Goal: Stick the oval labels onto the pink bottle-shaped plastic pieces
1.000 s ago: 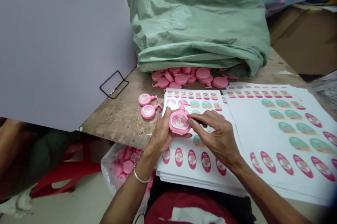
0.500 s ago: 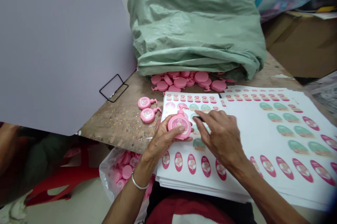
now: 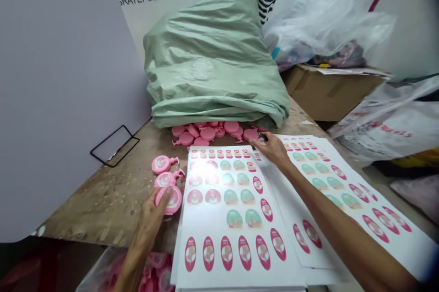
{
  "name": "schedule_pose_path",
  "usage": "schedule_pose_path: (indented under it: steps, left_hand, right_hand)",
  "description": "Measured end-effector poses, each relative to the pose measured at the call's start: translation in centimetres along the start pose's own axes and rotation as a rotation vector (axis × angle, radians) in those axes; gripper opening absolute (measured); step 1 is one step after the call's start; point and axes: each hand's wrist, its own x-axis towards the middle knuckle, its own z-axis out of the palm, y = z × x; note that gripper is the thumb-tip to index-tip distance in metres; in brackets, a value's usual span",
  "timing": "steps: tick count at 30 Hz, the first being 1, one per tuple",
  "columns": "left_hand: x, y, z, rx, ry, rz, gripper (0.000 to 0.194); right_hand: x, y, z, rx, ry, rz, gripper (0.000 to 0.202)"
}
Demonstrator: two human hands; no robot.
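Observation:
In the head view my left hand (image 3: 151, 214) grips a pink toy pump bottle (image 3: 173, 200), thumb across its round face, at the left edge of the sticker sheets (image 3: 206, 219). Just beyond it lie two labelled pink pump bottles (image 3: 161, 164), their nozzles pointing right. My right hand (image 3: 272, 149) reaches over the sheets' far edge, closed around a small black tool (image 3: 263, 136) whose kind I cannot make out. Its fingertips are close to a pink bottle (image 3: 251, 134) at the near edge of the pile; whether they touch is unclear.
A large green sack (image 3: 216, 67) stands behind the pile of pink bottles (image 3: 207, 133). More sticker sheets (image 3: 329, 209) lie at right. A black wire frame (image 3: 115, 145) is beside the grey panel (image 3: 68, 77). Below the table edge sits a plastic bag (image 3: 103, 269) of pink parts.
My left hand has carried the pink pump bottle left, off the sheets to the two labelled ones. My right hand has moved forward to the pile. The view has tilted up.

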Motion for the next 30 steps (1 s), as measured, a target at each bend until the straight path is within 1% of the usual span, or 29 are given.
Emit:
schedule_pose_path:
  steps: [1,3,5,6,8,10,11,12,13,14,16,17,18,19,20,22,23,24,25,27,28,30]
  left_hand:
    - [1.1,-0.4,-0.4,0.084,0.031,0.029,0.059]
    - [2.9,-0.9,-0.8,0.201,0.047,0.09,0.056]
    - [4.0,-1.0,-0.7,0.278,0.061,0.178,0.05]
    - [4.2,-0.8,-0.6,0.314,0.092,0.234,0.048]
    - [4.0,0.0,-0.5,0.388,0.22,0.37,0.044]
    - [2.9,1.1,-0.1,0.401,0.362,0.495,0.038]
    - [2.2,1.7,0.3,0.362,0.391,0.524,0.036]
    - [1.4,2.4,0.8,0.286,0.361,0.516,0.033]
    - [0.7,3.0,1.6,0.176,0.298,0.474,0.031]
    - [-0.1,3.6,2.5,0.055,0.178,0.385,0.031]
    - [-1.3,4.5,4.9,-0.227,-0.094,0.148,0.035]
    - [-1.8,4.8,6.1,-0.391,-0.247,0.023,0.037]
    - [-2.3,5.0,7.2,-0.559,-0.373,-0.093,0.039]
    - [-2.8,5.2,8.1,-0.7,-0.488,-0.192,0.04]
    - [-3.2,5.2,8.8,-0.819,-0.588,-0.273,0.041]
    - [-4.0,5.1,9.4,-0.958,-0.729,-0.374,0.044]
    - [-4.3,4.9,9.4,-0.992,-0.761,-0.398,0.044]
    - [-4.5,4.7,9.1,-1.01,-0.765,-0.414,0.042]
    - [-4.7,4.5,8.8,-1.018,-0.742,-0.423,0.039]
    - [-4.8,4.1,7.8,-1.021,-0.613,-0.432,0.03]
    - [-4.7,4.0,7.2,-1.014,-0.527,-0.437,0.027]
    - [-4.4,4.0,6.2,-0.995,-0.365,-0.427,0.026]
  right_hand:
    - [1.7,0.4,0.2,-0.039,0.009,0.049,0.065]
    - [4.0,0.7,1.0,-0.075,0.012,0.095,0.071]
    - [5.1,0.6,2.0,-0.092,0.017,0.096,0.075]
    - [5.3,0.4,2.4,-0.093,0.023,0.085,0.076]
    - [5.2,0.3,2.7,-0.088,0.04,0.059,0.078]
    - [4.8,0.2,2.3,-0.079,0.049,0.042,0.079]
    - [4.3,0.1,2.0,-0.079,0.047,0.039,0.079]
    - [3.6,0.0,1.6,-0.064,0.037,0.032,0.079]
    - [2.5,-0.2,1.3,-0.019,0.013,0.019,0.077]
    - [1.1,-0.6,1.0,0.057,-0.025,-0.003,0.075]
    - [-2.7,-1.6,0.7,0.308,-0.125,-0.082,0.066]
    - [-5.1,-2.2,0.7,0.427,-0.173,-0.149,0.061]
    - [-7.5,-2.9,0.8,0.498,-0.189,-0.218,0.058]
    - [-9.9,-3.5,0.9,0.529,-0.189,-0.292,0.056]
    - [-12.1,-4.1,1.1,0.51,-0.193,-0.391,0.053]
    - [-15.3,-5.0,1.0,0.344,-0.109,-0.583,0.05]
    - [-16.4,-5.3,0.8,0.239,-0.058,-0.654,0.051]
    - [-17.0,-5.3,0.5,0.142,-0.007,-0.705,0.054]
    - [-17.3,-5.3,0.1,0.067,0.029,-0.74,0.058]
    - [-17.3,-4.9,-0.7,0.017,0.048,-0.792,0.064]
    - [-17.0,-4.6,-1.1,0.038,0.04,-0.805,0.062]
    - [-16.2,-4.1,-1.4,0.132,0.011,-0.75,0.042]
